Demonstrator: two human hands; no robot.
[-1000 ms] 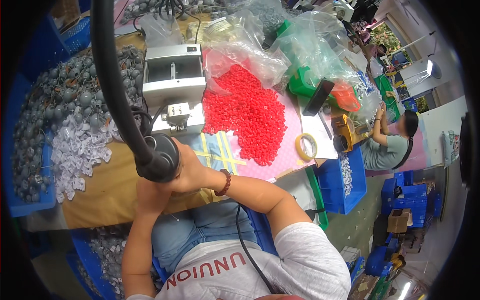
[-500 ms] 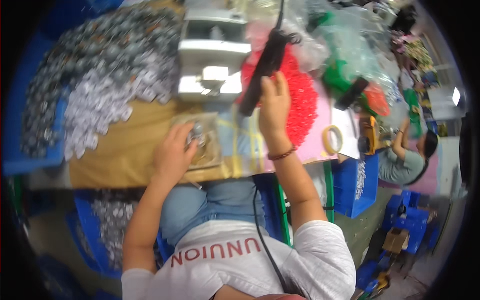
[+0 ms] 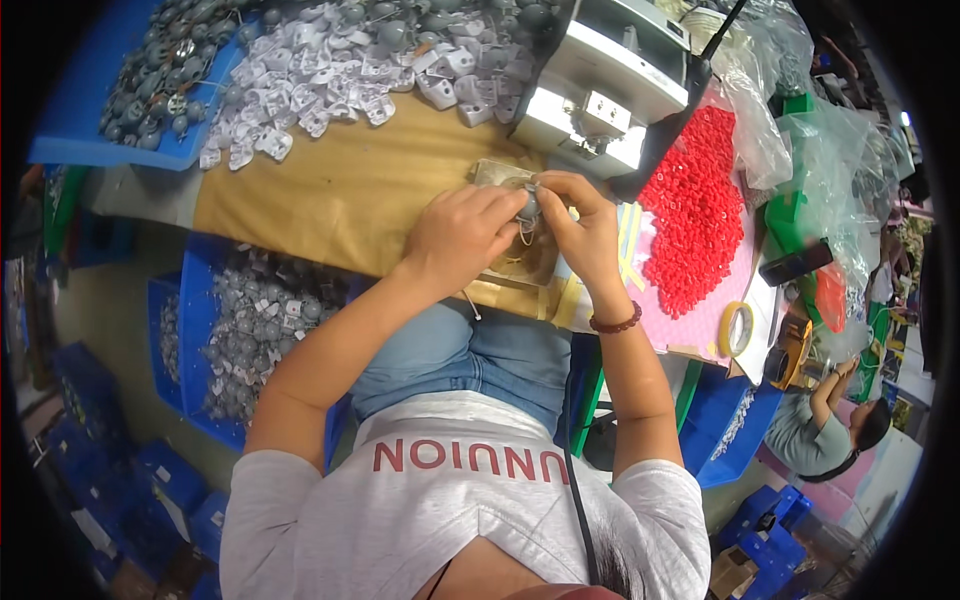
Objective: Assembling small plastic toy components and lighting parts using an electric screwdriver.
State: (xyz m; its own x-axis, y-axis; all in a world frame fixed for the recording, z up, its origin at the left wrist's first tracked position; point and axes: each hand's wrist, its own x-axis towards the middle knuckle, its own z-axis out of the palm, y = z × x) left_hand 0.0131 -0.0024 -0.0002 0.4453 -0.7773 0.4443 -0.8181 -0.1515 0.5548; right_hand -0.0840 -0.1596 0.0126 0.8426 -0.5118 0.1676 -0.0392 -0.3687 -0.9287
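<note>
A small round grey part (image 3: 531, 207) with a thin pale wire is pinched between my two hands, above a small worn board (image 3: 545, 262) at the table's front edge. The fingertips of my left hand (image 3: 462, 238) close on it from the left. My right hand (image 3: 586, 228) grips its upper right side with thumb and forefinger. Fingers partly cover the part, so its detail is hidden. To the right of the white boxy device (image 3: 620, 70) is the long black corded tool (image 3: 668, 140), apart from my hands.
White plastic pieces (image 3: 300, 75) and round grey parts (image 3: 165, 85) are heaped at the left. Small red pieces (image 3: 695, 215) lie at the right, near a tape roll (image 3: 736, 330). Blue bins (image 3: 215, 290) stand below the table. Another person (image 3: 825, 430) sits far right.
My right hand has let go of the black tool and come down to the grey part beside my left hand. The view has swung, shifting the table's things.
</note>
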